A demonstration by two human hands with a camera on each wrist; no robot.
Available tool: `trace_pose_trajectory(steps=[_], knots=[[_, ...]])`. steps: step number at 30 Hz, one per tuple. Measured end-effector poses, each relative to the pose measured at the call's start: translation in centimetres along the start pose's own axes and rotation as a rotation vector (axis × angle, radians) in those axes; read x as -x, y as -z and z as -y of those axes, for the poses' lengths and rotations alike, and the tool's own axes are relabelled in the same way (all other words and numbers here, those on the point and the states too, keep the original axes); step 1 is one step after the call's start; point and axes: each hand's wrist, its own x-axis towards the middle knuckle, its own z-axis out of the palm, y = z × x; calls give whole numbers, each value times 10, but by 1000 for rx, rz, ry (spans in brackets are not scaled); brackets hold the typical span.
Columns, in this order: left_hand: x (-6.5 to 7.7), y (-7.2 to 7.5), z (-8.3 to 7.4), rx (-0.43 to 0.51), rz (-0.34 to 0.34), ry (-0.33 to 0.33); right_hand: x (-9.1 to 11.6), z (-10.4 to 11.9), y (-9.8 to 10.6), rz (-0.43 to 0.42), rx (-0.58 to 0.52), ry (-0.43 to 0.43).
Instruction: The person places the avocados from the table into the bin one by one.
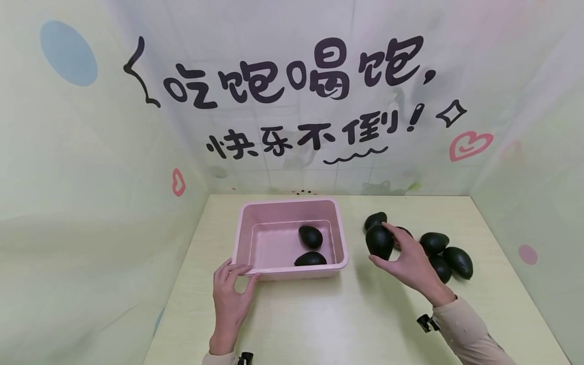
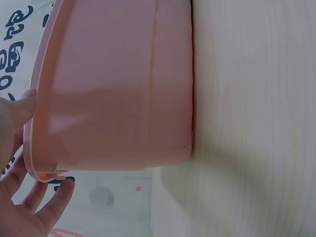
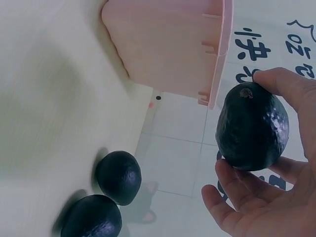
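My right hand (image 1: pixel 412 261) grips a dark avocado (image 1: pixel 379 242) between thumb and fingers, held above the table to the right of the pink plastic bin (image 1: pixel 292 203). The right wrist view shows this avocado (image 3: pixel 253 126) with its stem scar toward the camera. At the bin's front left corner, my left hand (image 1: pixel 231 294) pinches the rim, thumb on the near side and fingers round the corner. Seen from the left wrist, the bin's outer wall (image 2: pixel 108 89) rises from the tabletop. Inside the bin, toward its right side, lie two avocados, one farther back (image 1: pixel 311 236) and one near the front wall (image 1: pixel 311 259).
Several more avocados rest on the table's right side: one behind the held fruit (image 1: pixel 375 220), one partly hidden by my hand, and a cluster including one at the far right (image 1: pixel 458 262). A printed cloth backdrop (image 1: pixel 296 177) stands along the table's back edge, with cloth on both sides.
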Motion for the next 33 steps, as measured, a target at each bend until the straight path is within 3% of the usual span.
trace_pose_trajectory(steps=[24,33], knots=[[1,1,1,11,-12,-4,-3,11,0,32,-8,-4],[0,0,0,10,-4,0,-8,16,-1,37,14,33]])
